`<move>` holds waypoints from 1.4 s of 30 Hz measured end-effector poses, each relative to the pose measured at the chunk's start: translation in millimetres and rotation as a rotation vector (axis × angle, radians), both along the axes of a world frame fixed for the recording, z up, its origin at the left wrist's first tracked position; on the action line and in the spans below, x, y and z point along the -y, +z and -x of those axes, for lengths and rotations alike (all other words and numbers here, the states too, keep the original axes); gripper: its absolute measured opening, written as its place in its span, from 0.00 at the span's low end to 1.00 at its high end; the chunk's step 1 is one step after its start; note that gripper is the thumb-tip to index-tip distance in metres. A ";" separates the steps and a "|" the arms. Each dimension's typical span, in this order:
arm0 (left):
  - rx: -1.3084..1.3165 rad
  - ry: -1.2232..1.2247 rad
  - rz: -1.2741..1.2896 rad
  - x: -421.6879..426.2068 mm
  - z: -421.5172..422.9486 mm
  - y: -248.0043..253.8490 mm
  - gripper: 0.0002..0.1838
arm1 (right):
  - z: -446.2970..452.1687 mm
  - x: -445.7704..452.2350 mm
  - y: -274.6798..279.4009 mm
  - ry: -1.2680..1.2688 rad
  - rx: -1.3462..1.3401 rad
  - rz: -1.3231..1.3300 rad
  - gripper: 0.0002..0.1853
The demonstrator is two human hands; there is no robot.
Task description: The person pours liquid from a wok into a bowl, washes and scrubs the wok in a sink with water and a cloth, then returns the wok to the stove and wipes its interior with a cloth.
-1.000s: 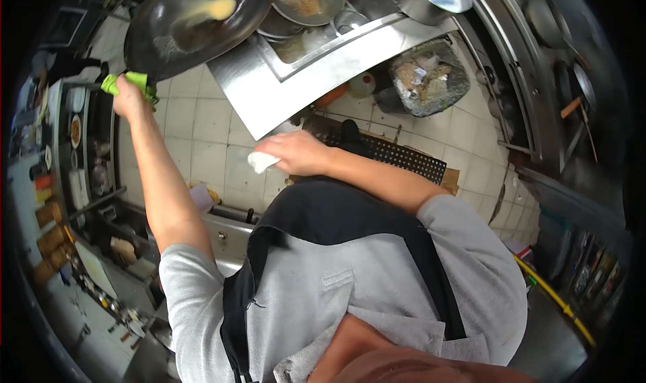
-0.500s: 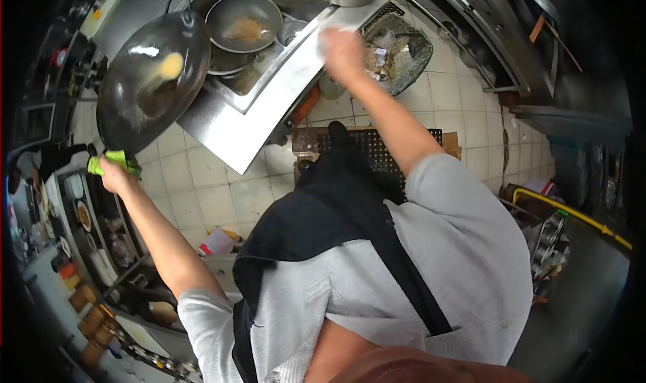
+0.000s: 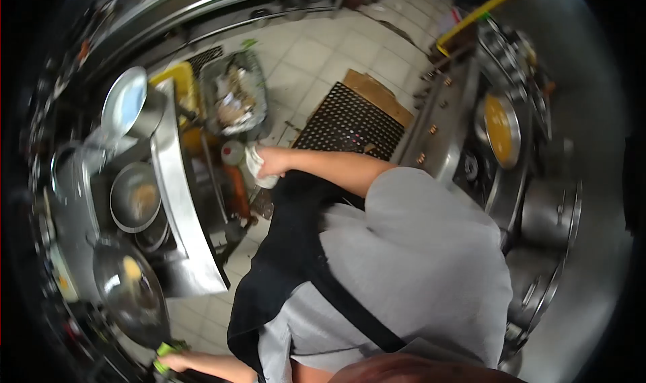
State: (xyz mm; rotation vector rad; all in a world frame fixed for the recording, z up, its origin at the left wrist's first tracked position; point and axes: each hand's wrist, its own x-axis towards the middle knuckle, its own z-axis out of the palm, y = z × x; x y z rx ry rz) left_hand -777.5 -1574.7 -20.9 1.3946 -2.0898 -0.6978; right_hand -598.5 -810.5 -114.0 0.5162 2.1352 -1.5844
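Note:
My left hand is closed at the near end of a large dark wok, with a bright green cloth wrapped at the grip. A yellow patch shows inside the wok; whether it is food or a reflection I cannot make out. The wok is tilted beside the steel sink counter. Out in front of my apron, my right hand grips a crumpled white cloth, clear of the counter. A frying pan with brownish residue lies in the sink, on top of another pan.
A steel pot stands at the counter's far end. On the floor are a lined waste bin and a perforated black mat. To the right, a stove holds a pan of yellow liquid, near large pots.
My view has swung right, bringing the stove in. My right hand has moved away from the counter with the white cloth. My left hand still holds the wok.

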 end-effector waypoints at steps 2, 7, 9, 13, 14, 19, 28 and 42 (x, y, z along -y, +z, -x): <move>0.019 0.005 -0.011 -18.3 4.5 -2.7 0.52 | -38.1 -7.5 -27.3 -0.237 0.097 -0.028 0.22; 0.074 -0.051 -0.045 -57.4 15.0 -16.2 0.50 | -116.6 -61.3 -73.5 -0.891 0.087 0.295 0.27; 0.079 -0.077 -0.046 -67.8 22.9 -18.5 0.50 | -150.6 -118.0 -58.4 -1.086 -0.022 0.242 0.25; 0.081 -0.117 -0.050 -85.9 36.0 -17.9 0.49 | -249.0 -263.5 39.0 -1.660 -0.398 -0.116 0.27; 0.086 -0.135 -0.041 -89.7 39.9 -16.1 0.48 | -273.4 -290.1 79.3 -1.847 -0.530 -0.292 0.28; 0.100 -0.199 -0.016 -109.9 53.3 -13.6 0.47 | -287.4 -314.4 159.4 -1.931 -0.425 -0.938 0.35; 0.024 -0.118 -0.024 -102.5 37.1 21.2 0.44 | -110.0 -148.8 -25.0 -0.815 -0.271 -0.270 0.12; -0.078 -0.152 0.175 -98.5 12.1 129.8 0.35 | 185.8 -35.7 98.1 -0.161 -0.590 -0.131 0.18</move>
